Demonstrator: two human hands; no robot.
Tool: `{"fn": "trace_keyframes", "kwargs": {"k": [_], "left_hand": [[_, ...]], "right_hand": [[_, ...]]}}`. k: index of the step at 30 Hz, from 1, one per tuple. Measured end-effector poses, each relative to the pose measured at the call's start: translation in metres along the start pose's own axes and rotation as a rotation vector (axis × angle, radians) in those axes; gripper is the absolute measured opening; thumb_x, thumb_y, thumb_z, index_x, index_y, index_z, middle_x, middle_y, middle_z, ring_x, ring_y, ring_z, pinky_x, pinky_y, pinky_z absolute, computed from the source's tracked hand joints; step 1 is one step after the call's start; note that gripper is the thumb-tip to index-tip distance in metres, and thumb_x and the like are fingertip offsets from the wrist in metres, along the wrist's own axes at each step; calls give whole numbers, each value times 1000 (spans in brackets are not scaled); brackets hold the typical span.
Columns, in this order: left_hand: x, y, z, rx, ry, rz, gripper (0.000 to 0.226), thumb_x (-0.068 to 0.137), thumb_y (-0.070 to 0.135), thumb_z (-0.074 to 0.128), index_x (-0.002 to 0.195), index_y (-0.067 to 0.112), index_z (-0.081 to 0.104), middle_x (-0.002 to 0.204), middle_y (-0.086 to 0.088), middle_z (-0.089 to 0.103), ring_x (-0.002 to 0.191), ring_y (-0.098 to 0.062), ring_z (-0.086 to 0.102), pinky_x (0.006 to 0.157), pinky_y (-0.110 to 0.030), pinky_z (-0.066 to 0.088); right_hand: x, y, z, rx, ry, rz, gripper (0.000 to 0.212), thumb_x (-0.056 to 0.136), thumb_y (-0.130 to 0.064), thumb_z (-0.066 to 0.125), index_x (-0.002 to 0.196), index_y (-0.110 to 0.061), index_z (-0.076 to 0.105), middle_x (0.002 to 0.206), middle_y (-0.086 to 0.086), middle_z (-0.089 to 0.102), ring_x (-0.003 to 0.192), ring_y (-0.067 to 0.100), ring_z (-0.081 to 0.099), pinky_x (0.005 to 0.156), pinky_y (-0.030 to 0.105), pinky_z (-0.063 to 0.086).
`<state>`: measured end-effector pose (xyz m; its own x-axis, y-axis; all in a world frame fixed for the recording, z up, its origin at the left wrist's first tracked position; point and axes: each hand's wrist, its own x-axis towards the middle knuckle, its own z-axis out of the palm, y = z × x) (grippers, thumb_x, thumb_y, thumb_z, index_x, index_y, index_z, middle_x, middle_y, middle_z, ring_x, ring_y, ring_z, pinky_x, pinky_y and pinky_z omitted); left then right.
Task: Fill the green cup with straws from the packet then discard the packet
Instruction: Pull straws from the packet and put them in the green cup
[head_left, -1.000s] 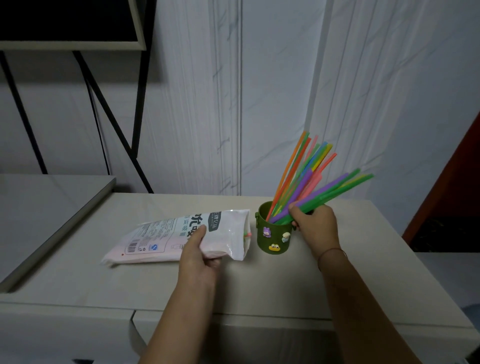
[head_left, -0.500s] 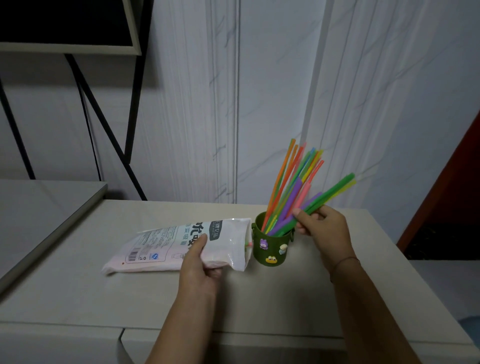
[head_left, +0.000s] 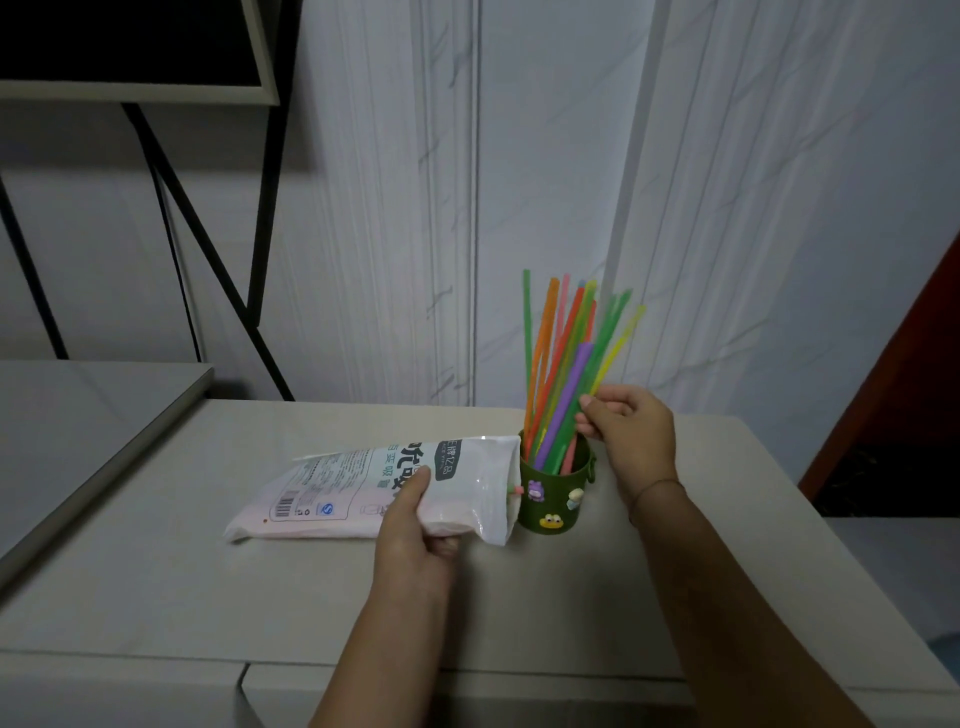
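Straws (head_left: 563, 374) stand in the green cup (head_left: 553, 501) on the surface (head_left: 156, 582), right hand (head_left: 631, 434) pinching them; left hand (head_left: 415, 530) clenches its grip on the packet (head_left: 358, 488) touching the cup.

home interior, marble-look wall panels (head_left: 545, 182), pale cabinet top (head_left: 260, 587)

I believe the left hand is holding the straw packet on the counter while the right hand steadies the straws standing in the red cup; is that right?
Not quite: the cup is green, not red, with small cartoon charms on its side, as the head view shows. The rest holds: the left hand grips the straw packet lying on the counter, and the right hand steadies the straws standing in that cup.
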<state>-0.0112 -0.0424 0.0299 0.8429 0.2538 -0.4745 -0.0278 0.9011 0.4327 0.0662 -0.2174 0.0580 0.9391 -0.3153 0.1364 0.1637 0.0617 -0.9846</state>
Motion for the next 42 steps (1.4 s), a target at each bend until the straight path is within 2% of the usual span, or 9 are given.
{"fn": "trace_keyframes", "kwargs": {"k": [3,9,15,23,27,31,38,40,42], "left_hand": [[-1,-1,1,-14,-9,-19,20,85,0,62,99,14,59,93,-6,69,81,-19,66,61,-39,56],[-3,1,1,-29,-17,-33,18,85,0,62,95,14,59,93,-7,69,81,-20,66,59,-38,56],[-5,1,0,-19,-13,-18,39,85,0,62,122,13,56,110,-10,68,83,-20,66,62,-40,56],[-9,2,-4,-6,-6,-11,49,85,0,64,131,10,54,95,-7,69,81,-20,66,52,-37,57],[-13,5,-7,-4,8,-11,47,85,0,63,129,12,54,89,-6,69,78,-19,66,48,-35,57],[-17,10,-11,13,23,0,49,85,0,63,132,12,52,93,-7,69,76,-19,66,42,-31,56],[-27,13,-16,70,-36,62,46,84,2,65,129,11,55,102,-7,70,84,-20,67,61,-34,59],[-30,10,-16,141,-40,135,47,80,3,69,126,10,59,111,-9,70,93,-23,69,77,-37,58],[-31,7,-16,190,-50,231,40,77,3,72,115,12,65,108,-8,72,89,-20,72,79,-34,58]], "right_hand": [[4,1,6,-83,-54,5,1,84,-5,64,84,-6,63,66,6,63,52,8,60,53,14,53],[2,6,4,-268,14,-4,11,81,-17,69,73,-9,67,63,0,63,57,9,57,51,17,45],[-11,10,-3,-256,25,16,13,81,-18,70,76,-7,67,67,3,64,59,10,56,53,19,44],[-33,9,-10,-256,3,23,15,83,-16,67,81,-1,68,59,3,59,49,7,51,46,16,40],[-55,6,-12,-230,-167,94,12,84,-13,66,78,-2,68,55,5,57,40,3,47,40,15,40],[-77,-1,-10,-156,-320,182,10,85,-15,64,77,-9,66,65,8,60,47,8,51,40,16,43],[-105,-10,-7,4,-429,348,11,90,-17,59,85,-9,65,70,7,61,50,8,59,46,19,49],[-111,-9,-6,41,-440,438,15,93,-22,54,90,-10,62,72,6,58,57,13,59,48,21,51],[-113,-6,-3,100,-422,552,24,96,-27,46,104,-8,59,85,9,61,75,19,62,61,27,54]]}}
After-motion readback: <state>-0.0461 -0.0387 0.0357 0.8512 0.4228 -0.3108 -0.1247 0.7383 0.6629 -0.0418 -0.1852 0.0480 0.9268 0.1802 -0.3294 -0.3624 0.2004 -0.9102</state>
